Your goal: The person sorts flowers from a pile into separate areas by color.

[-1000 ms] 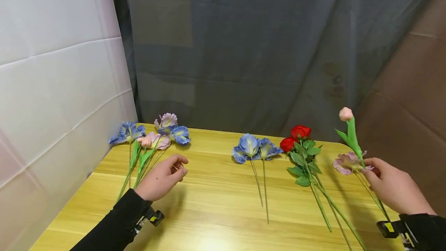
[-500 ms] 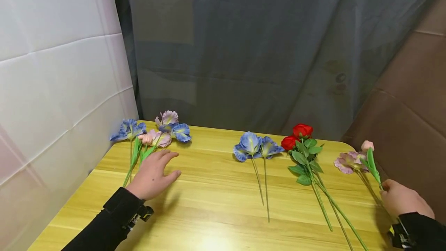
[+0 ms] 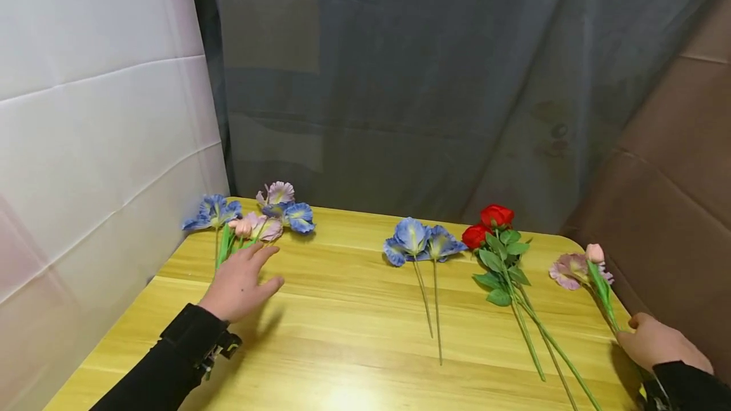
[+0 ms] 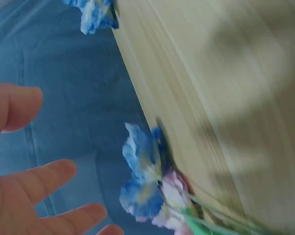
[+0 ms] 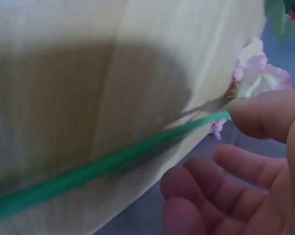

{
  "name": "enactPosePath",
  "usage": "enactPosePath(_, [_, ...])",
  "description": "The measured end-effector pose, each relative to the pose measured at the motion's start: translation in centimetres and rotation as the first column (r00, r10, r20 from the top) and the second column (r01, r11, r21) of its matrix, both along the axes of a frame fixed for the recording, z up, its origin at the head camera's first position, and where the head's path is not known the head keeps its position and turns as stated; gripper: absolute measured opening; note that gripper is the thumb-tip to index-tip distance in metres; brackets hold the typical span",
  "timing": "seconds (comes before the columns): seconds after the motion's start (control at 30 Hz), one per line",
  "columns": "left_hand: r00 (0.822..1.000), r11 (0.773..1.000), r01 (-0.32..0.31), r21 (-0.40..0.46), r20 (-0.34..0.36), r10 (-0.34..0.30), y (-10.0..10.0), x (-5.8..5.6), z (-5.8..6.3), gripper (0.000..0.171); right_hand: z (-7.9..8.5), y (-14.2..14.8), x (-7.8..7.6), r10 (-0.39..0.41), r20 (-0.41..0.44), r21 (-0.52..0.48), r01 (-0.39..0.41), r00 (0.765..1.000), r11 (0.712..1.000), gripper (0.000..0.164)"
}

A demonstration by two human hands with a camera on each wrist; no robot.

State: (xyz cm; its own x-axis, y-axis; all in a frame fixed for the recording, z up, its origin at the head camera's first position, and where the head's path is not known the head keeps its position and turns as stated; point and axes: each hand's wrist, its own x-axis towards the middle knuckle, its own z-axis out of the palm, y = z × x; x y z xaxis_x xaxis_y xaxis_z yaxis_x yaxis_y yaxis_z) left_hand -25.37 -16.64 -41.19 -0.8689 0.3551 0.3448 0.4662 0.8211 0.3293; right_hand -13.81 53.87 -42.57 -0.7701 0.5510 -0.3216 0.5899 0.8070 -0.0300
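Note:
On the table's right side, a pink artificial tulip (image 3: 595,253) lies against a mauve iris (image 3: 565,271). My right hand (image 3: 662,342) is at the tulip's stem, thumb and fingers apart. In the right wrist view the green stem (image 5: 113,161) runs up to the thumb tip, which hides part of it; the loosely bent fingers do not wrap it. My left hand (image 3: 240,287) hovers with fingers spread and holds nothing. It partly covers the left flower group: a pink tulip (image 3: 242,228), blue irises (image 3: 299,217) and pale mauve irises (image 3: 280,193).
Two blue irises (image 3: 411,236) lie mid-table, stems toward me. To their right are red roses (image 3: 497,215) with long leafy stems. A grey curtain (image 3: 388,81) hangs behind the wooden table (image 3: 342,309), with a white cloth (image 3: 114,144) left and a brown one (image 3: 679,208) right.
My right hand has moved down and toward me, and the tulip it held upright is now lowered beside the mauve iris. My left hand has shifted left and spread its fingers.

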Motion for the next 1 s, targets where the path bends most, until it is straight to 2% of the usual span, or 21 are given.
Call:
enactPosePath(0.07, [1.000, 1.000, -0.023, -0.012, 0.012, 0.024, -0.7, -0.2, -0.1, 0.061, -0.1, 0.0, 0.0, -0.006, -0.045, 0.011, 0.007, 0.999, 1.000, 0.068])
enactPosePath(0.17, [0.997, 0.997, -0.066, -0.028, 0.044, 0.067, -1.7, -0.5, -0.1, 0.065, 0.0, 0.1, -0.2, 0.037, -0.118, 0.013, -0.036, 0.992, 0.999, 0.069])
enactPosePath(0.33, [0.983, 0.990, -0.132, -0.047, 0.121, 0.137, -3.3, -1.0, -0.3, 0.071, 1.3, -1.9, -1.0, 0.156, -0.210, -0.046, -0.169, 0.965, 0.985, 0.066])
enactPosePath(0.43, [0.972, 0.985, -0.161, -0.052, 0.163, 0.168, -3.9, -1.4, -0.5, 0.071, 2.3, -4.4, -1.7, 0.235, -0.240, -0.094, -0.264, 0.942, 0.960, 0.067])
enactPosePath(0.47, [0.967, 0.984, -0.172, -0.051, 0.179, 0.179, -4.1, -1.5, -0.6, 0.071, 2.5, -5.4, -2.0, 0.271, -0.265, -0.098, -0.306, 0.925, 0.947, 0.065])
enactPosePath(0.57, [0.949, 0.977, -0.205, -0.050, 0.235, 0.211, -4.5, -2.2, -0.8, 0.071, 3.1, -8.6, -2.4, 0.352, -0.324, -0.105, -0.403, 0.878, 0.909, 0.059])
enactPosePath(0.67, [0.922, 0.968, -0.242, -0.058, 0.298, 0.249, -5.1, -2.8, -0.9, 0.072, 3.3, -11.7, -2.7, 0.414, -0.371, -0.107, -0.481, 0.831, 0.870, 0.052])
enactPosePath(0.8, [0.883, 0.955, -0.282, -0.093, 0.363, 0.296, -6.1, -3.5, -0.9, 0.072, 3.1, -15.1, -3.0, 0.458, -0.368, -0.121, -0.530, 0.809, 0.839, 0.050])
enactPosePath(0.87, [0.866, 0.948, -0.296, -0.114, 0.386, 0.317, -6.5, -3.7, -1.0, 0.068, 3.0, -16.3, -3.1, 0.465, -0.353, -0.149, -0.539, 0.812, 0.829, 0.052])
enactPosePath(0.93, [0.852, 0.942, -0.308, -0.132, 0.401, 0.335, -6.9, -3.9, -1.1, 0.062, 2.9, -17.4, -3.1, 0.471, -0.351, -0.164, -0.548, 0.809, 0.820, 0.051])
enactPosePath(1.0, [0.848, 0.939, -0.312, -0.142, 0.405, 0.343, -7.2, -4.0, -1.3, 0.053, 2.7, -18.1, -3.1, 0.472, -0.354, -0.182, -0.555, 0.807, 0.812, 0.051])
